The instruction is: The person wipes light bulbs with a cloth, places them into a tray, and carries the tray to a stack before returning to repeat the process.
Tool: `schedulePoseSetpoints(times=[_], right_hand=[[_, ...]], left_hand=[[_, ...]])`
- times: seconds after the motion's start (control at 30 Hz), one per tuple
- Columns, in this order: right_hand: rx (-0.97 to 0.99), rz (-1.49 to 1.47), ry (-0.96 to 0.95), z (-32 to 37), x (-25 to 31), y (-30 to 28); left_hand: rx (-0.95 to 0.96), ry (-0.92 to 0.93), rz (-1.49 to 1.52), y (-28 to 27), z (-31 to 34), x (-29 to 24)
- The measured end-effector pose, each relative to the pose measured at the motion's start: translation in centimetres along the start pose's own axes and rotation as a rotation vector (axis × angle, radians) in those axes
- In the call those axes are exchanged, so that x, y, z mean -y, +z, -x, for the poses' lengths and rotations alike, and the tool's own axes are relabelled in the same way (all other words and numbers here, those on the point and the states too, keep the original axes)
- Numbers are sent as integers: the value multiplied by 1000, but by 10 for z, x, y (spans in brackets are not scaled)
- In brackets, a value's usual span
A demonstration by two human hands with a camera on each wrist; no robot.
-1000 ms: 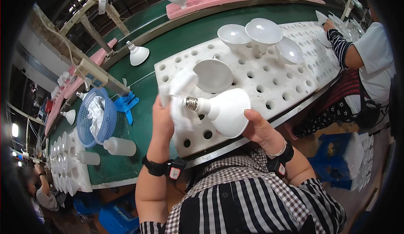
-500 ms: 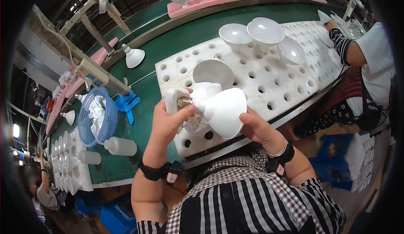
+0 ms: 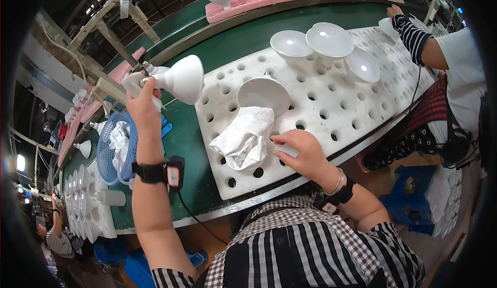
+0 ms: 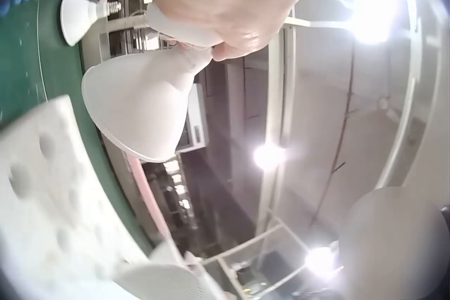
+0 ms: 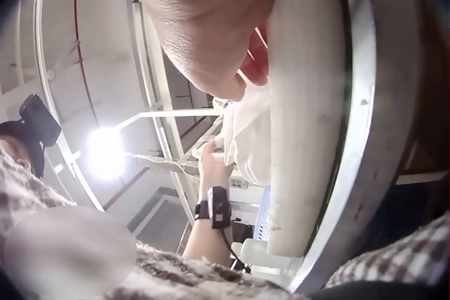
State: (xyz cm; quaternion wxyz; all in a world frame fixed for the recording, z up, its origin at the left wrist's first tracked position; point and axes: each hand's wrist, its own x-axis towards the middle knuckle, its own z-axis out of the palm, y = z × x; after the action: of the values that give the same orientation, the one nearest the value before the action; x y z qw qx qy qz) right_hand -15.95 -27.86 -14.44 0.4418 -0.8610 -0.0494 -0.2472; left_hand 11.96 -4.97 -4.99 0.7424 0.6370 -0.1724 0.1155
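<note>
My left hand (image 3: 143, 104) grips a white reflector light bulb (image 3: 185, 79) by its screw-base end, raised over the left side of the green table. The bulb's wide face points right in the head view. A small white piece (image 3: 133, 83) shows at the same fingers, its kind unclear. In the left wrist view, the held bulb (image 4: 140, 103) hangs from the fingers. My right hand (image 3: 306, 154) is over the front of the white foam board (image 3: 316, 94), fingers relaxed, holding nothing. Its fingertips are close beside a crumpled white cloth (image 3: 246, 139) lying on the board.
One bulb (image 3: 264, 95) lies tilted behind the cloth, and several more, such as this bulb (image 3: 330, 40), stand farther back. A blue basket (image 3: 106, 156) with white cloth and a white bottle (image 3: 111, 198) are at the left. Another person (image 3: 455, 60) works at the right.
My left hand has carried the bulb from in front of me to the left and farther back. My right hand has let go of the bulb. The white cloth now lies on the board.
</note>
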Motion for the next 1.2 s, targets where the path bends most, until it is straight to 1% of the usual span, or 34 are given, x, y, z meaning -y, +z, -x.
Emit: schedulePoseSetpoints(times=[0.03, 0.1, 0.13, 0.17, 0.2, 0.23, 0.3, 0.33, 0.43, 0.47, 0.57, 0.63, 0.7, 0.77, 0.83, 0.87, 0.9, 0.97, 1.0, 1.03, 1.07, 1.13, 1.17, 1.2], right_hand=[[-17, 107, -49, 2, -3, 3], [-52, 100, -43, 3, 0, 6], [-37, 126, -70, 3, 0, 6], [-22, 153, -98, 2, -1, 5], [-29, 144, -67, 1, -2, 6], [-34, 146, -66, 1, -2, 7], [0, 111, -41, -1, -4, 5], [16, 82, -17, -2, -3, 3], [51, 34, 5, -4, -6, 0], [50, 22, 5, -5, -8, 0], [65, -5, 22, -6, -8, -1], [67, -1, 22, -6, -9, -2], [59, -19, 12, -6, -10, -1], [45, -17, 2, -7, -11, -1], [24, -11, -6, -6, -10, -1], [41, -18, -2, -6, -11, -2], [58, -25, 3, -5, -10, -3], [67, -30, 14, -5, -11, -4], [85, -42, 20, -4, -11, -5], [84, -36, 24, -4, -11, -6], [67, -109, 55, -5, -11, -7], [22, -222, 109, -1, -14, -9], [24, -218, 111, 1, -13, -10], [-48, -328, 242, 3, -11, -11]], left_hand=[[0, 0, 0, -2, -14, 11], [-108, 60, -204, -6, -39, 35], [-103, 61, -202, -12, -53, 52], [-119, 110, -383, -19, -67, 71], [-134, 160, -565, -17, -73, 74], [-131, 162, -562, -14, -78, 79], [-177, 111, -721, -8, -84, 89], [-171, 87, -766, -8, -93, 99], [-147, 119, -826, 3, -106, 113], [-122, 94, -814, 7, -108, 117], [-78, 96, -754, 13, -118, 143], [-59, 75, -788, 17, -119, 151], [7, 108, -882, 17, -121, 159], [43, 107, -916, 14, -123, 159], [18, 21, -886, 15, -120, 151], [22, 19, -813, 12, -121, 150], [87, 73, -728, 6, -121, 151], [86, -21, -606, 16, -98, 127], [93, -22, -599, 24, -81, 106], [137, -126, -528, 33, -61, 81], [179, -227, -456, 40, -41, 62], [328, -156, -433, 39, -2, 46], [437, -96, -422, 36, 22, 39], [546, -35, -407, 34, 49, 32]])
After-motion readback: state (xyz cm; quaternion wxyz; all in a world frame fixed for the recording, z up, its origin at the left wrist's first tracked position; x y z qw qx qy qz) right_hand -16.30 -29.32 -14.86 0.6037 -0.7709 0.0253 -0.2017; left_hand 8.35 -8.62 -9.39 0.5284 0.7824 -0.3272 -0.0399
